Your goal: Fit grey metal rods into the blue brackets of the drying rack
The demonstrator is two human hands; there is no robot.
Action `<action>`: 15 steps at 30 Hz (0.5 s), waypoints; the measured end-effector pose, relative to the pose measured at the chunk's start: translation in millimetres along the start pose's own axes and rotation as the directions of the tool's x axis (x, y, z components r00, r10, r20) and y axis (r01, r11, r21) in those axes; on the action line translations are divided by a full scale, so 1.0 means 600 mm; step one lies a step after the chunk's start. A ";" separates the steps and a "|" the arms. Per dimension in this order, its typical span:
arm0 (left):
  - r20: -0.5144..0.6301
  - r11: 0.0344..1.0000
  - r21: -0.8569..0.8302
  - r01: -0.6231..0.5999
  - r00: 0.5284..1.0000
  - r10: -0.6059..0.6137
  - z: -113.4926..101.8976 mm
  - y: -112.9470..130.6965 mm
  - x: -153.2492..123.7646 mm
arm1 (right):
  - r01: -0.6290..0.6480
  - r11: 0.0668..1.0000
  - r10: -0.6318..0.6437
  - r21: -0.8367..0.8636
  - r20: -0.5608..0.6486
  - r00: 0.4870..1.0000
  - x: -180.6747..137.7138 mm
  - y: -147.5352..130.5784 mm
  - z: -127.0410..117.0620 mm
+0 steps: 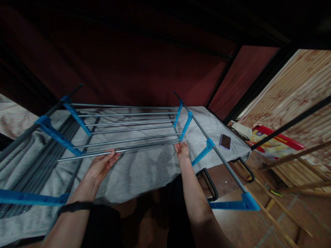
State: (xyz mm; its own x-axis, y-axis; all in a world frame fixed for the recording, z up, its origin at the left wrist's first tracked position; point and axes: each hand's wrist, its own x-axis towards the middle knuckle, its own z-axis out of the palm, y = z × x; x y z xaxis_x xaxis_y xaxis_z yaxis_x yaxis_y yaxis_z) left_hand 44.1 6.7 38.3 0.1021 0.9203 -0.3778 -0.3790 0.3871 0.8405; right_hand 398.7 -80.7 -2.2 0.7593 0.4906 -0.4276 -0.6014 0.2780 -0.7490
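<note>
A thin grey metal rod [88,155] lies across in front of me, its left end sticking out past a blue plastic bracket [58,138]. My left hand [103,164] is closed on this rod from below, with thumb and fingertips at the metal. Near the rod's right end, my right hand [182,150] pinches it just beneath another blue bracket [186,125]. Both brackets belong to a partly assembled rack of grey tubes, with several crossbars [134,129] spanning between its two sides. Whether the rod's right end touches the bracket is hard to tell.
Several loose grey tubes [49,155] lie at the left on a grey blanket [144,172]. A phone [225,141] rests on the blanket at the right. Beyond it are a red and yellow box [274,141] and a wooden slatted piece [297,175]. A dark red panel [134,69] stands behind.
</note>
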 end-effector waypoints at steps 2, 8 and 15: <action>0.011 1.000 -0.001 -0.007 1.000 0.007 0.001 0.000 -0.001 | 0.000 1.000 0.000 -0.007 0.014 1.000 0.002 0.001 -0.001; 0.029 1.000 -0.009 -0.024 0.999 0.025 -0.003 -0.002 0.003 | -0.016 1.000 0.016 0.010 0.024 1.000 0.004 0.004 -0.003; 0.039 0.999 -0.032 -0.007 0.999 0.008 -0.002 -0.010 0.005 | -0.069 0.997 0.072 -0.037 0.062 0.996 -0.002 0.005 0.004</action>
State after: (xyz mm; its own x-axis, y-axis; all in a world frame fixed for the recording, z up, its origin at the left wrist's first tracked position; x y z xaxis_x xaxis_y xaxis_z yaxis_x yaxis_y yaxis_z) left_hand 45.7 6.8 31.6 0.1348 0.9249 -0.3554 -0.4089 0.3787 0.8303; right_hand 395.2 -78.4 -2.4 0.6975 0.5592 -0.4481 -0.6429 0.2122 -0.7359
